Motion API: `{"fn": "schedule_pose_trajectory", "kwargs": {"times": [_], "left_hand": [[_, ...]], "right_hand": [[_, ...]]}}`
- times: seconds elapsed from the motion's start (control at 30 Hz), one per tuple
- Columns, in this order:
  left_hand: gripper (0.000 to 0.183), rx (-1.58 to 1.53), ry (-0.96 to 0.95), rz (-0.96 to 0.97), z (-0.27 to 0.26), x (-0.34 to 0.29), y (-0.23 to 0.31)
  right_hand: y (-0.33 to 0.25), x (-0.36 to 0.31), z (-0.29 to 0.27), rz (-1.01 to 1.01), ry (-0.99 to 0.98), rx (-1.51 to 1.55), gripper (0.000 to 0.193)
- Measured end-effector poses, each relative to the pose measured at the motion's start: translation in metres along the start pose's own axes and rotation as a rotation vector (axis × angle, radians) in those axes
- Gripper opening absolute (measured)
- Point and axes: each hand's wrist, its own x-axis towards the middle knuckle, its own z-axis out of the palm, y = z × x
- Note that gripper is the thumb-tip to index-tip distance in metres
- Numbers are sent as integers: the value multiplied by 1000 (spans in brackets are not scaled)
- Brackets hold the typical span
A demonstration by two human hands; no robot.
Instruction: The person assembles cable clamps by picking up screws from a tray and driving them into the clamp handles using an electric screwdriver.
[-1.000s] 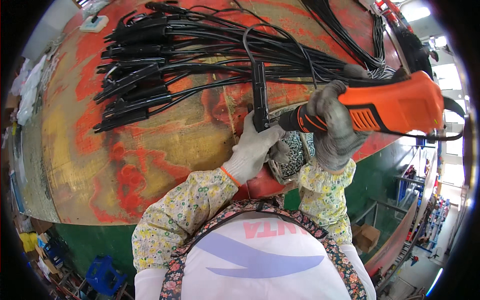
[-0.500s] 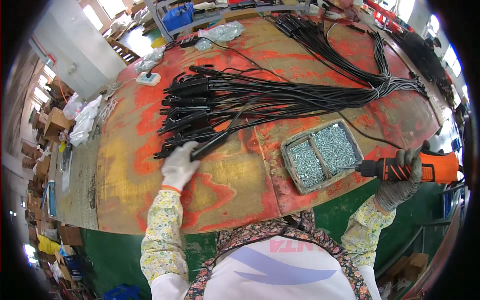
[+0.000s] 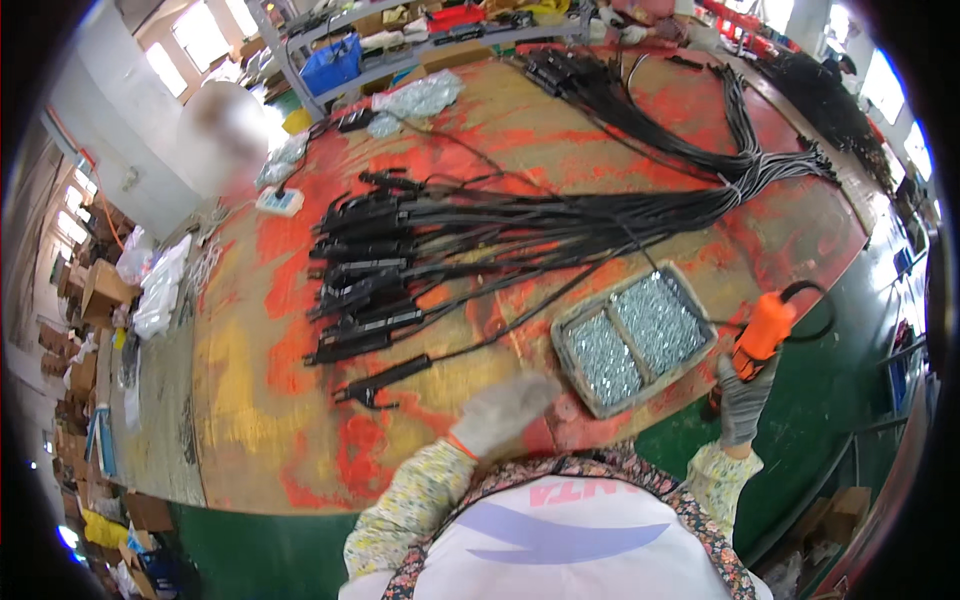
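Observation:
My right hand (image 3: 745,395), in a grey glove, grips an orange and black power screwdriver (image 3: 764,335) beyond the right edge of the tray. The tool is tilted, its cord looping off the back. My left hand (image 3: 508,412), in a whitish glove, hovers low over the table near the lower left of the screw tray (image 3: 592,402); motion smears its fingers, and nothing shows in them. The two-part tray is full of small silver screws (image 3: 660,318). To the left, one black clamp-like handle (image 3: 388,381) on a cable lies apart from a row of similar handles (image 3: 365,265).
Black cables (image 3: 590,212) run from the row to a tied bunch (image 3: 745,180) at right. A second cable bundle (image 3: 600,85) lies at the back. A white power strip (image 3: 280,202) and plastic bags (image 3: 420,97) sit far left. Behind stands a shelf with a blue bin (image 3: 332,65).
My left hand has let go of a black handle, now lying on the table, and moved right toward the tray. The screwdriver has swung up and left, away from the screws.

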Motion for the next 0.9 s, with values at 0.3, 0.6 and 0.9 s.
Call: {"fn": "schedule_pose_trajectory", "kwargs": {"times": [0.3, 0.6, 0.9], "left_hand": [[59, 157, -256, -354, 45, 29, -14], [71, -42, -557, -849, 39, 78, -11], [79, -83, -674, -1201, 18, 106, -4]], "right_hand": [[48, 35, 3, 36, -263, -417, 75], [55, 59, 23, 525, -280, -168, 76], [66, 71, 16, 616, -552, -157, 68]]}}
